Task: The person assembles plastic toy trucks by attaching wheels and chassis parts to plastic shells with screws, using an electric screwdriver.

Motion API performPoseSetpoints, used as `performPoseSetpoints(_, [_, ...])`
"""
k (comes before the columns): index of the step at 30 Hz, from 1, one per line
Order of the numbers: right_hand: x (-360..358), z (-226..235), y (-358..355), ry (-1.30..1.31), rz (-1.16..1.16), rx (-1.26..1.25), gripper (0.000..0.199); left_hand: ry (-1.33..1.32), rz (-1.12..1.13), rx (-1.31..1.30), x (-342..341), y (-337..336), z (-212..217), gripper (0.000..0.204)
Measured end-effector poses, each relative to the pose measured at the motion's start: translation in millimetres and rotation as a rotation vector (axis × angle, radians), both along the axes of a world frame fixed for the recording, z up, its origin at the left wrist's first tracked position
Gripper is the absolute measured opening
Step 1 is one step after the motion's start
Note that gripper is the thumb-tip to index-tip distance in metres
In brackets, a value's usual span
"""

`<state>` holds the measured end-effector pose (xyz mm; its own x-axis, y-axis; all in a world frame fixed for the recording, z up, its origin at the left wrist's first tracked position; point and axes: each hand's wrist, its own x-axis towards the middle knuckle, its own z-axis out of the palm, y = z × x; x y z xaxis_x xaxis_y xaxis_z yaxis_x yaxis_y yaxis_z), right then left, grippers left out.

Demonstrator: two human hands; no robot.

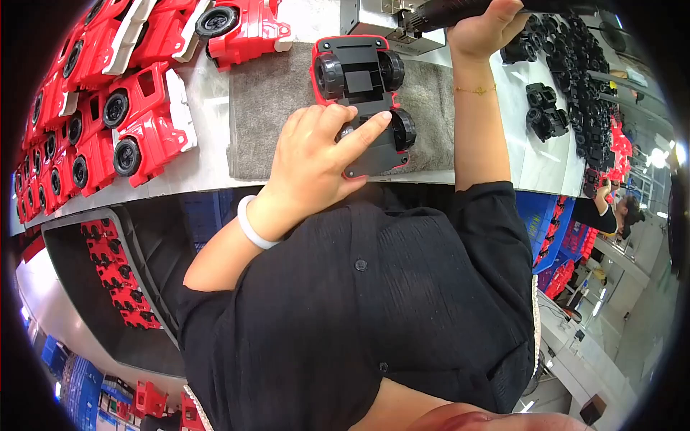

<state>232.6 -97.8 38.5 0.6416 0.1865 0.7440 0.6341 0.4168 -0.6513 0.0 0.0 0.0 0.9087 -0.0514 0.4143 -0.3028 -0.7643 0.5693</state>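
A red toy car [351,65] with black wheels lies upside down on a grey cloth [262,108], its black underside facing up. My left hand [316,144] is closed over the car's near end, its index finger stretched across the underside. The near left wheel is mostly hidden under that hand. Up at the far right, my right hand [487,30] is wrapped round a black power screwdriver [449,13], which lies level. The screwdriver's tip points left at a small metal box-shaped device [374,21] behind the cloth.
Rows of red toy car bodies [147,133] with black wheels fill the left of the table. Black toy chassis parts [546,111] are heaped at the right. A dark bin [86,287] holding more red pieces stands below left. Another person [618,215] sits far right.
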Motion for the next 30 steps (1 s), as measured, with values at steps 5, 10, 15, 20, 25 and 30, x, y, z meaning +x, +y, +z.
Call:
performPoseSetpoints(5, [-23, 15, 19, 0.546, 0.323, 0.538, 0.068, -0.064, 0.064, -0.049, 8, -3, -5, 0.068])
performPoseSetpoints(10, [-27, 13, -13, 0.096, -0.071, -0.087, 0.052, -0.061, 0.056, -0.059, 4, -7, -7, 0.069])
performPoseSetpoints(15, [-91, 53, -62, 0.192, 0.363, 0.088, 0.081, 0.017, 0.022, -0.077, 3, -8, -7, 0.07])
performPoseSetpoints(20, [-138, 54, -77, 0.104, 0.463, 0.029, 0.083, -0.077, 0.023, -0.007, 5, -7, -10, 0.073])
performPoseSetpoints(25, [-147, 34, -69, 0.076, 0.343, 0.052, 0.087, -0.076, 0.036, -0.007, 4, -7, -15, 0.072])
performPoseSetpoints(30, [-141, 17, -74, 0.125, 0.578, 0.102, 0.086, -0.059, 0.018, -0.005, 3, -7, -14, 0.071])
